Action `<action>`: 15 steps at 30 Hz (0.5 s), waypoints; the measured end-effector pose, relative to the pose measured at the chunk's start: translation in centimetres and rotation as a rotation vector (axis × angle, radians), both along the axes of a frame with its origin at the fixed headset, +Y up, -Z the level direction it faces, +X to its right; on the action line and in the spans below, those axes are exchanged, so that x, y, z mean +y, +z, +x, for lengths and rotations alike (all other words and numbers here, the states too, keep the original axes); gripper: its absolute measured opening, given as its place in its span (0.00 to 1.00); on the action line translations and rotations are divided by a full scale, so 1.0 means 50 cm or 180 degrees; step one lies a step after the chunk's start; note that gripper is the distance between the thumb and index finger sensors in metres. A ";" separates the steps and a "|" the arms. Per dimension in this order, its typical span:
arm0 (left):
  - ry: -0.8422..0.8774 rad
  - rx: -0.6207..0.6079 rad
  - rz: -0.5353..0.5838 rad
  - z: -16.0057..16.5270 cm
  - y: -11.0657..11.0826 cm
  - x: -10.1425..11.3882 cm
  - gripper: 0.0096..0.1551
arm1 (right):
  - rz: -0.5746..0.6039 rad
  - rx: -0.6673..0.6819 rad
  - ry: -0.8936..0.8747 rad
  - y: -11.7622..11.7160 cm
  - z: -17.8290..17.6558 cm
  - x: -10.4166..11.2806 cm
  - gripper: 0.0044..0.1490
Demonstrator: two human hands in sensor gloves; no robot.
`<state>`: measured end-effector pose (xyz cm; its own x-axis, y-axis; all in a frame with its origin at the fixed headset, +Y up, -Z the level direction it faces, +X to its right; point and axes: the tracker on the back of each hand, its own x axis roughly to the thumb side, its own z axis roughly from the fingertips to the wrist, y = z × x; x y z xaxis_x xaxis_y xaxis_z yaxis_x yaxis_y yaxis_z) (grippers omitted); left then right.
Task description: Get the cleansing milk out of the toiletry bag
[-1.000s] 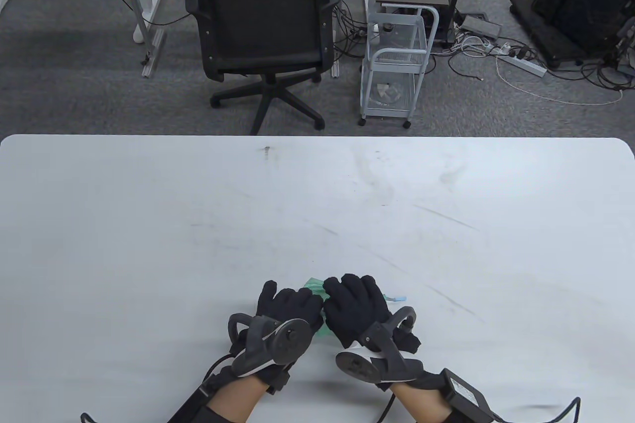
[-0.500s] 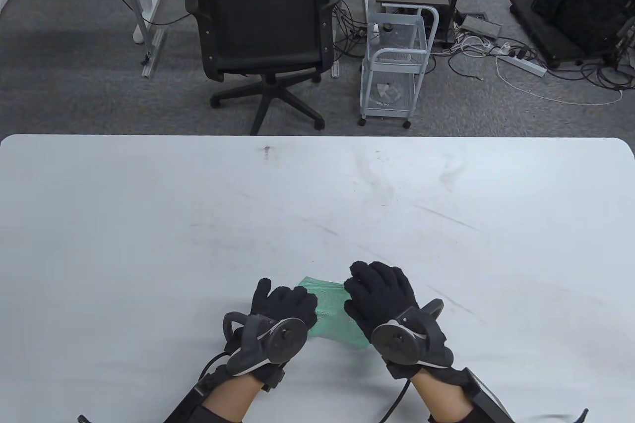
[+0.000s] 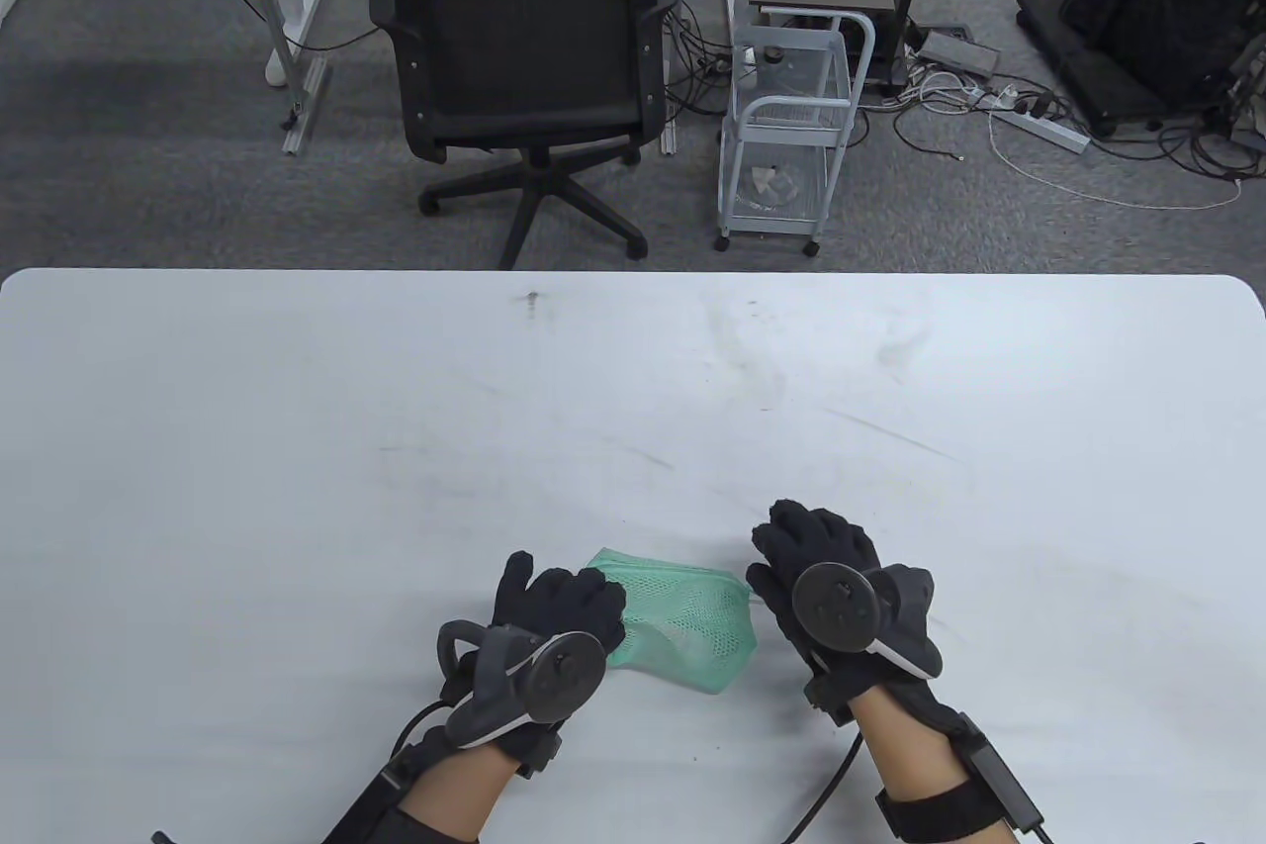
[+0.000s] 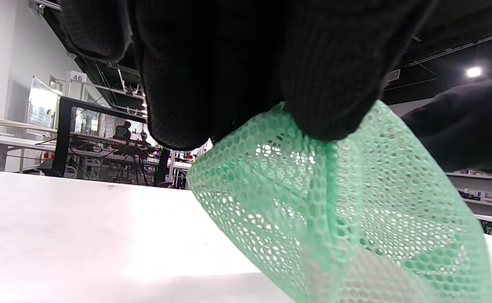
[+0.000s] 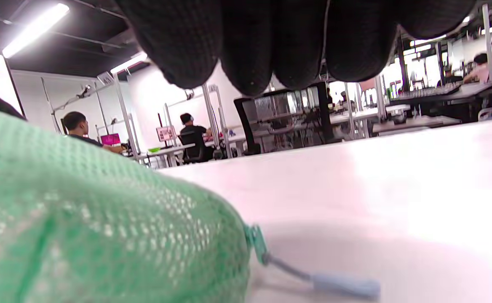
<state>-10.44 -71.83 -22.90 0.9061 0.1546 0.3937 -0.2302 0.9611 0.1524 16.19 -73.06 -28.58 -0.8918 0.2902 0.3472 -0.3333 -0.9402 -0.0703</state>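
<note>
A green mesh toiletry bag (image 3: 692, 621) lies on the white table (image 3: 633, 409) near its front edge, between my hands. My left hand (image 3: 569, 597) pinches the bag's left end; in the left wrist view its fingers (image 4: 250, 75) grip the mesh (image 4: 334, 219) from above. My right hand (image 3: 811, 557) sits at the bag's right end. In the right wrist view its fingertips (image 5: 250, 50) hang above the table and hold nothing, with the bag (image 5: 81, 219) at the left. The pale blue zipper pull (image 5: 343, 286) lies free on the table. Something pale shows faintly through the mesh.
A black office chair (image 3: 524, 62) and a white wire trolley (image 3: 791, 132) stand on the floor beyond the table's far edge. Cables and a power strip (image 3: 1039, 127) lie at the far right.
My right hand has moved to the right off the bag, uncovering most of it. My left hand has shifted slightly left and keeps its hold on the bag's left end.
</note>
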 end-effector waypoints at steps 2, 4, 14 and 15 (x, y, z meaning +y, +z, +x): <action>-0.0015 -0.0003 -0.0001 0.001 0.001 0.000 0.22 | -0.0149 0.0018 0.0013 -0.010 -0.001 -0.013 0.31; -0.0044 -0.0021 0.0000 0.003 0.000 0.000 0.22 | -0.0389 0.0080 -0.0077 -0.019 -0.001 -0.027 0.34; -0.0169 -0.0051 -0.0050 0.013 -0.001 -0.008 0.22 | -0.1050 0.0200 0.0141 -0.036 -0.020 -0.072 0.35; -0.0198 -0.0061 -0.0044 0.015 -0.001 -0.010 0.22 | -0.1108 0.0202 0.0176 -0.037 -0.023 -0.077 0.35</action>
